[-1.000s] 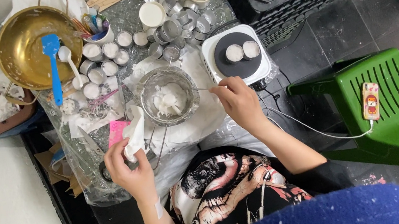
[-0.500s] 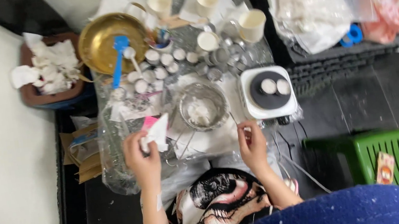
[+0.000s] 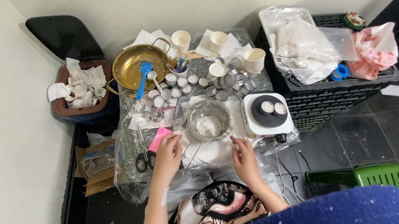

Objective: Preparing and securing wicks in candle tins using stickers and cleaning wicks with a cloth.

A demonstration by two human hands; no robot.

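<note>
Pinching a crumpled white tissue (image 3: 178, 140), the left hand (image 3: 168, 156) has a metal bowl (image 3: 209, 120) just beside its grip — a careless nudge could tip it. Right hand (image 3: 243, 157) rests open and empty on the table (image 3: 216, 152), near the hot plate (image 3: 266, 113) — risking a burn.

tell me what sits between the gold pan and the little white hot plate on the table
In the head view, a round metal bowl of white stuff sits between the gold pan and the hot plate, with small tealight cups above it.

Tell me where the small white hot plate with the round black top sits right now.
In the head view, the small white hot plate sits at the table's right edge, beside the metal bowl, ahead of the right hand.
</note>
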